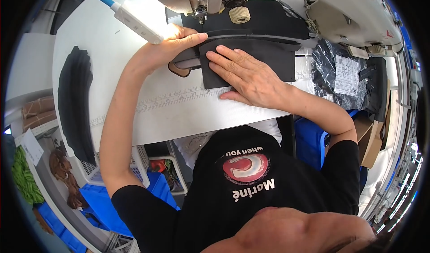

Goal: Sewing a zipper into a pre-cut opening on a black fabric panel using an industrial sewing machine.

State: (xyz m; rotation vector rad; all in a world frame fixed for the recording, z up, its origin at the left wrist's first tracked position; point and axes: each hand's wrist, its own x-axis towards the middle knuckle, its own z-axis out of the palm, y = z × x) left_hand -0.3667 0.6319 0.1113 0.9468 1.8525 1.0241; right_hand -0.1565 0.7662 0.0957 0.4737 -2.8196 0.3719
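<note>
Remote watch on the head view, near to far. Nearest I log the black shirt (210,186), then, lower than the surface (192,118), a blue bin (309,141) at right and a white basket (142,163) at left. A ruler scale (156,98) crosses the surface.

Right hand (251,76): palm down, fingers straight and slightly spread on the black panel (282,65); thumb splayed out past the panel's near edge. Panel lies on the surface, near edge just beside the scale.

Black stack (75,105): far left, well apart from the panel. Plastic bag (323,65), dark, white-labelled: near the panel's right end.

Left hand (174,46): thumb stretched rightward, tip at the left end of a curved strip (251,36) along the panel's far edge. Fingers partly hidden; I cannot tell whether it pinches.

Beyond: a black piece (268,18), partly under the sewing machine (354,20).
</note>
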